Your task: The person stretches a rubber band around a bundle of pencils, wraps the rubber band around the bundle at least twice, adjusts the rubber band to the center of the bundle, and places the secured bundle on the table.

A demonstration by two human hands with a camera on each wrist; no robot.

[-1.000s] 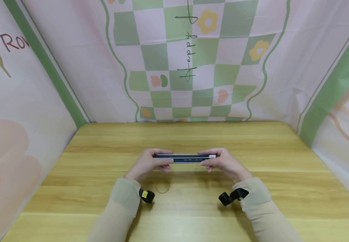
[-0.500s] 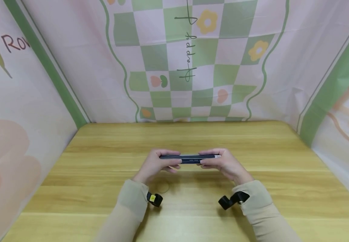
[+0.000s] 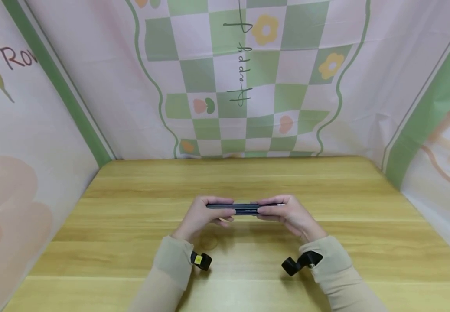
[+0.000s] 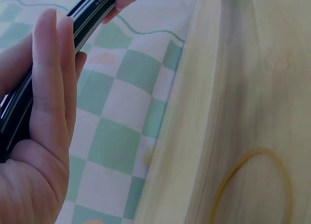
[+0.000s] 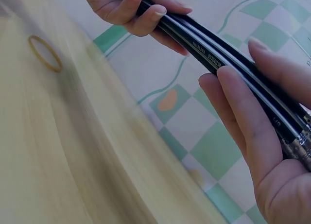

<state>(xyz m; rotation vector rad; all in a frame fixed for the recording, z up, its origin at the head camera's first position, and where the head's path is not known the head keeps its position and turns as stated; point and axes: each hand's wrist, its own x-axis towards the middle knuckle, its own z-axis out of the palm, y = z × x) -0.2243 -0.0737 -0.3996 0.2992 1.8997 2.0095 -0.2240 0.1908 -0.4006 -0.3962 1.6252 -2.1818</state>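
Both hands hold a small bundle of dark pencils (image 3: 246,212) level above the table. Around the left end, the left hand (image 3: 198,216) has its thumb on the near side and fingers on the far side. The right hand (image 3: 295,217) grips the other end the same way. In the right wrist view, silver metal ferrules (image 5: 302,145) show at the right end of the pencils (image 5: 214,54), and small print runs along one barrel. A thin tan rubber band (image 4: 261,150) lies on the table below the hands; it looks faint in the head view.
The wooden table (image 3: 92,225) has a patterned cloth (image 3: 260,99) hanging behind it and more cloth at both sides. Each wrist wears a black camera strap (image 3: 201,261) over a beige sleeve (image 3: 172,262).
The left hand has slid right along the bundle, closer to the right hand. Both hands and the pencils now sit slightly lower in the head view.
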